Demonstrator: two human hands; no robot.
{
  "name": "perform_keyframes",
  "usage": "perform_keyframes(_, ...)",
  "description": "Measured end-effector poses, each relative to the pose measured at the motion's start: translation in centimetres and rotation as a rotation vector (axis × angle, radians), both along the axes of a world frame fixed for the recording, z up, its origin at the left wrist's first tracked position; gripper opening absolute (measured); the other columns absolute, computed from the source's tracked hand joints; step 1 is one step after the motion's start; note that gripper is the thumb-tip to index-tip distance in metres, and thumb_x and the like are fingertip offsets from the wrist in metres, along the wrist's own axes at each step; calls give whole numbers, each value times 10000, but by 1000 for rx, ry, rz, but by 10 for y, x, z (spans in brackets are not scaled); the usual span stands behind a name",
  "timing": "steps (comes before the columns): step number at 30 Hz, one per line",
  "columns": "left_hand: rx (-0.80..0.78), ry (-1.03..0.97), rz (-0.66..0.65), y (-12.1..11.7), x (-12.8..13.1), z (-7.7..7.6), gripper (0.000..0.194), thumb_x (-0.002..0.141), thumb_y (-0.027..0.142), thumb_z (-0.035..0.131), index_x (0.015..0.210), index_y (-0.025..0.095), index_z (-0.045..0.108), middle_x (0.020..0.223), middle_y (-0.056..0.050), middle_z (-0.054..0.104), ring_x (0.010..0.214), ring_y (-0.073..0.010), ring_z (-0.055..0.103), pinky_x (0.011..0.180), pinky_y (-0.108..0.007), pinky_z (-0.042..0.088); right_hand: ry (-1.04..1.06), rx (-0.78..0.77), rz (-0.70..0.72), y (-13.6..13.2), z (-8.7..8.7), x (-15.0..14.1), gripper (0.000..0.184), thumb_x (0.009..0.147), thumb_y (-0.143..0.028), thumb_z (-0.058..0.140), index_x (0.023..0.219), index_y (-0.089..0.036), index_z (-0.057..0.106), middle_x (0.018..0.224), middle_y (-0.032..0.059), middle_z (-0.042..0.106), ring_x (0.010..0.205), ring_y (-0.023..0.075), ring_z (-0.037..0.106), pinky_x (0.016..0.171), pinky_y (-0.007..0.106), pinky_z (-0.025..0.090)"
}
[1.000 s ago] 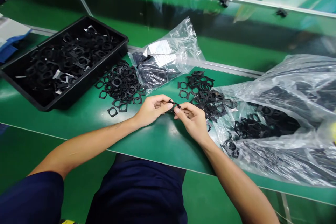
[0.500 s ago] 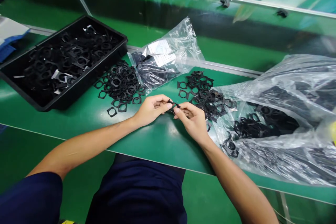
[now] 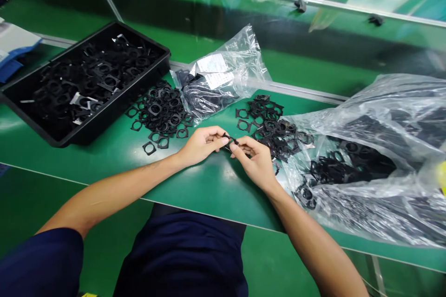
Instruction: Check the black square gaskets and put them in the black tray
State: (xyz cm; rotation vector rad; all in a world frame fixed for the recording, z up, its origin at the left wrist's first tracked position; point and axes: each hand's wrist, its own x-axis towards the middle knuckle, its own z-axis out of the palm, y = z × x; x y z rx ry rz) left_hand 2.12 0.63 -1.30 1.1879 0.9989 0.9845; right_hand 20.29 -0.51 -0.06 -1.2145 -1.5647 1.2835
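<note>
Two hands meet on a small black part (image 3: 232,139) above the green bench (image 3: 195,190).

From where I stand, the step in hand looks like careful fingertip work on that part: the left hand (image 3: 200,146) and the right hand (image 3: 256,160) are close together, each pinching it between thumb and fingers. It sits right between them, mostly covered, so I can't tell whether it is one piece or two joined. I'd say the next move calls for a light, even pinch from both sides. Beyond the left hand lies a loose pile of black frames (image 3: 162,109), beside a black tray (image 3: 97,123); just past the right hand, a second pile (image 3: 272,125) reaches toward a large plastic bag (image 3: 383,209).
</note>
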Motion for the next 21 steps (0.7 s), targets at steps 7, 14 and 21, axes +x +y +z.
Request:
perform_keyframes(7, -1, -1, -6, 0, 0, 3, 380, 761, 501, 777, 827, 137, 690, 757, -22, 680, 599, -91, 567, 579, -224, 495, -16, 4, 4, 0, 2, -1, 353, 847, -545, 713, 773, -206, 648, 669, -1, 636, 609, 148, 624, 625, 276, 524)
perform_keyframes(14, -4, 8, -20, 1, -1, 2, 357, 767, 481, 768, 828, 138, 692, 762, -24, 683, 608, -95, 577, 589, -225, 503, -42, 29, 3, 0, -1, 0, 349, 868, -540, 688, 787, -202, 664, 671, 1, 639, 610, 147, 627, 623, 273, 530)
perform_keyframes(21, -4, 15, -29, 2, -1, 1, 352, 774, 481, 759, 833, 140, 692, 768, -25, 689, 607, -96, 577, 593, -228, 501, -45, 32, 3, 0, -2, 1, 332, 867, -525, 694, 782, -206, 658, 672, 1, 633, 618, 151, 619, 620, 276, 523)
